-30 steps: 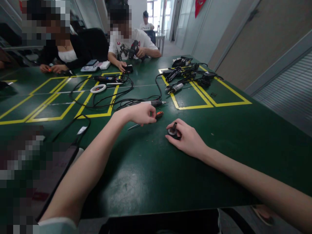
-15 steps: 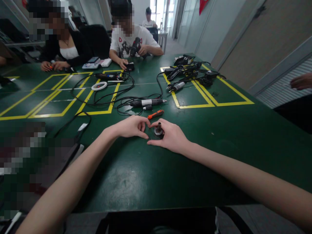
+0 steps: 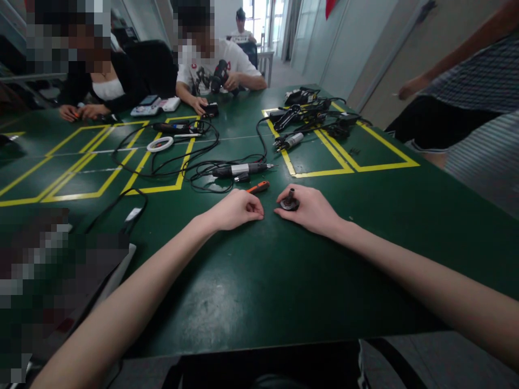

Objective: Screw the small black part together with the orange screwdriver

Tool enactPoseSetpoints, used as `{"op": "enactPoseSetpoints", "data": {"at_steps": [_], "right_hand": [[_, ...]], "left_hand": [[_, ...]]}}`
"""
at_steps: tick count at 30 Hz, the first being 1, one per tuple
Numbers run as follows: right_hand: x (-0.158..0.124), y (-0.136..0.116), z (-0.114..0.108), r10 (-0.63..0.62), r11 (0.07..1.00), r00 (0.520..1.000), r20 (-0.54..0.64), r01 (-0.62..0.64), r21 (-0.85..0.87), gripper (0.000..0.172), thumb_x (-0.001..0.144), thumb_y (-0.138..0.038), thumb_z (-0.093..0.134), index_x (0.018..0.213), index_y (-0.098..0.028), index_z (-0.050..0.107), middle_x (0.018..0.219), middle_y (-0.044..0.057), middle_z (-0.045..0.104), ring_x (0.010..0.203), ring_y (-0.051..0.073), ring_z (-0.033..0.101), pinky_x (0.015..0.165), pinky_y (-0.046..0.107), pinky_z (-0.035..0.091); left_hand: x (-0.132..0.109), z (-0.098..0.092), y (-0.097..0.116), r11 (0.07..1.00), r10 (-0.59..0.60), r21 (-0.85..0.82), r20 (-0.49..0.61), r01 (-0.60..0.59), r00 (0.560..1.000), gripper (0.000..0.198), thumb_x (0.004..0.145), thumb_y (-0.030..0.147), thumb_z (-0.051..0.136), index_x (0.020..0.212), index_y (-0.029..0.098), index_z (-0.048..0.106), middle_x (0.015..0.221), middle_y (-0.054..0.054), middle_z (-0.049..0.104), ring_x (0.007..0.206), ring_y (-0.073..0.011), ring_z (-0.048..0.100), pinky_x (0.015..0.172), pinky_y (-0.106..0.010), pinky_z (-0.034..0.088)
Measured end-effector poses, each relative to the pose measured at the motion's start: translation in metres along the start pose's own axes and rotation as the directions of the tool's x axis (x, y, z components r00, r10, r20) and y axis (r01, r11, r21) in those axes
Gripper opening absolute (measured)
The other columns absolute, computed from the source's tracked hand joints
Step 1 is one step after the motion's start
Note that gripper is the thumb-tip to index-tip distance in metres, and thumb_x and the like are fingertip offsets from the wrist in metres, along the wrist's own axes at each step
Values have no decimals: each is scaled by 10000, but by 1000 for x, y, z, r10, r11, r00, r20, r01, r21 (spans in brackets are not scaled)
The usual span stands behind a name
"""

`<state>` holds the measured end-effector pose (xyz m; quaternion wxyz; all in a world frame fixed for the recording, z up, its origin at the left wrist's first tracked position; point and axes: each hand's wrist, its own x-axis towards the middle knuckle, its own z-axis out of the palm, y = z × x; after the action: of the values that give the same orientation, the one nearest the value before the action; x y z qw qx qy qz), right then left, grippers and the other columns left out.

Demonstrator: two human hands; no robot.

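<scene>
A small round metal part (image 3: 289, 203) stands upright on the green bench (image 3: 251, 281): a dark, disc-shaped base with a paler metal ring on top and a short dark stub rising from its middle. It sits in the middle of the bench, partly enclosed by fingers on its right side, so its far edge is hidden. Just beyond and to the left lies an orange-handled screwdriver (image 3: 258, 187), flat on the bench, its handle end pointing toward the round part, apart from it.

faces: pixelated | left hand (image 3: 237, 209): curled, contents hidden | round part (image 3: 289, 203): base covered (right fingers)
</scene>
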<state>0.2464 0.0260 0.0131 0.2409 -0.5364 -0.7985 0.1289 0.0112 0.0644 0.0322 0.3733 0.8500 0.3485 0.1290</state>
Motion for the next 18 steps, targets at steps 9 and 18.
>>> {"op": "enactPoseSetpoints", "data": {"at_steps": [9, 18], "right_hand": [[-43, 100, -72, 292, 953, 942, -167, -300, -28, 293, 784, -522, 740, 877, -244, 722, 888, 109, 771, 803, 320, 716, 762, 485, 588], [-86, 124, -99, 507, 854, 807, -304, -518, 48, 638, 683, -753, 704, 1066, -245, 653, 1005, 147, 713, 896, 354, 677, 851, 567, 564]], "left_hand": [[55, 40, 27, 975, 175, 135, 9, -175, 984, 113, 906, 104, 697, 871, 127, 801, 859, -55, 793, 749, -147, 687, 728, -247, 506], [61, 41, 31, 954, 300, 35, -58, -298, 952, 101, 912, 131, 699, 910, 151, 799, 877, -39, 782, 788, -142, 672, 764, -261, 497]]}}
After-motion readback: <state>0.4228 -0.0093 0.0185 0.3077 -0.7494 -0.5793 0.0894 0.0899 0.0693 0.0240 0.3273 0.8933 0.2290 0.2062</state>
